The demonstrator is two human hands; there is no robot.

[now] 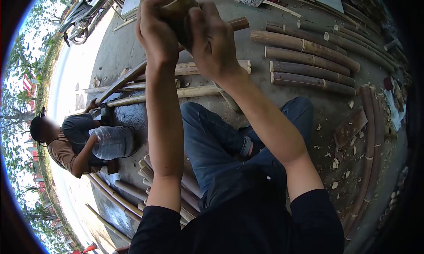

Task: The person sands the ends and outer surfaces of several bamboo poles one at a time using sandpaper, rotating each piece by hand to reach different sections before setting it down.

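Both of my hands are raised in front of me around one bamboo tube [179, 8], a short green-brown piece seen end-on near the top of the view. My left hand [155, 30] wraps its left side. My right hand [211, 39] grips its right side, fingers curled over it. Below my arms are my legs in blue jeans [216, 143], seated on the concrete ground. The lower part of the tube is hidden behind my hands.
Several cut bamboo poles [309, 59] lie in rows at the upper right. More poles [190, 92] lie behind my hands and by my left knee. A person [70, 145] crouches at the left holding a large clear water bottle [112, 142]. Wood chips litter the right side.
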